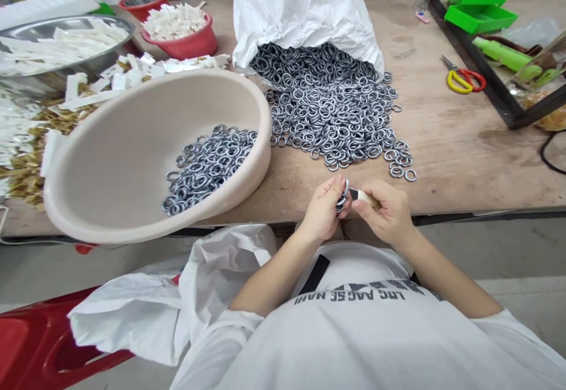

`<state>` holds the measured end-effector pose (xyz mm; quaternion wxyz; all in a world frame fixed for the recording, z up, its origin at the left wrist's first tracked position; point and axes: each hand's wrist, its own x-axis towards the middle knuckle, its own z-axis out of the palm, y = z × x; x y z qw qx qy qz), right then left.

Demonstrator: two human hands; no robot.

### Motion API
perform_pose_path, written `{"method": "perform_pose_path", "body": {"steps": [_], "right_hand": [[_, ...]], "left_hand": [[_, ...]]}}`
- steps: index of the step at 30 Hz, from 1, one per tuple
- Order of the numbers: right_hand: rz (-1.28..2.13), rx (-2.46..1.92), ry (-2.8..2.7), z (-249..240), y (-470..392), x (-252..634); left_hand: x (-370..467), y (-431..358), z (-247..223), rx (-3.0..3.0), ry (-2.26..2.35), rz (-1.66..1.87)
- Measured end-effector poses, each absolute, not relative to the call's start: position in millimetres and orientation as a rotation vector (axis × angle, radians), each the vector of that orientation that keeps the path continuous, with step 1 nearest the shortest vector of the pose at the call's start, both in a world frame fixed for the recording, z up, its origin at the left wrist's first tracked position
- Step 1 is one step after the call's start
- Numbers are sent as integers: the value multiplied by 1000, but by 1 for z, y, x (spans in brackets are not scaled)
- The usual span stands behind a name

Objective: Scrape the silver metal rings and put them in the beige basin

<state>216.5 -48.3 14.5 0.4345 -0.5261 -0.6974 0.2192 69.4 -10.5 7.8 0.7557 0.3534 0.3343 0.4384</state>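
Note:
My left hand (325, 208) is closed around a few grey metallic rings (344, 192), one of them upright between thumb and fingers. My right hand (387, 208) grips a small knife-like tool (360, 196) with a pale handle, and its dark end touches or nearly touches those rings. Just beyond both hands a large pile of the same rings (329, 113) spills from a white woven sack (300, 7) onto the wooden table (446, 160). To the left, a big beige basin (119, 119), tilted toward me, holds more rings (207, 169) along its right side.
Behind the basin are a steel bowl (126, 27) and a red bowl (190, 45), both with white pieces. Scissors (464, 79) lie on the right, beside a dark metal frame (490, 95) and green trays (480, 17). A red chair (26, 343) stands at lower left.

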Motion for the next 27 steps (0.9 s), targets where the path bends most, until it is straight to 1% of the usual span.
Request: {"method": "perform_pose_path", "body": {"steps": [4,11,14,18,21,23,27], "right_hand": [[374,-1377,-1918,12,-51,216],[281,-1378,-1945,10,-49,217],[341,-1347,-1917,8,-50,214],[513,-1375,-1793,3,-42,218],[504,-1529,-1565,-1,-27,239],[398,-1690,-1508,-3,-17,259],[111,-2109,-1571,-7,-13,286]], "left_hand": [[70,-11,10,726,753,948],[71,-12,13,706,745,926],[70,-11,12,692,721,891],[67,-14,11,681,687,819],[63,-21,12,759,594,717],[60,-23,13,782,580,695],[55,-14,15,734,695,795]]}}
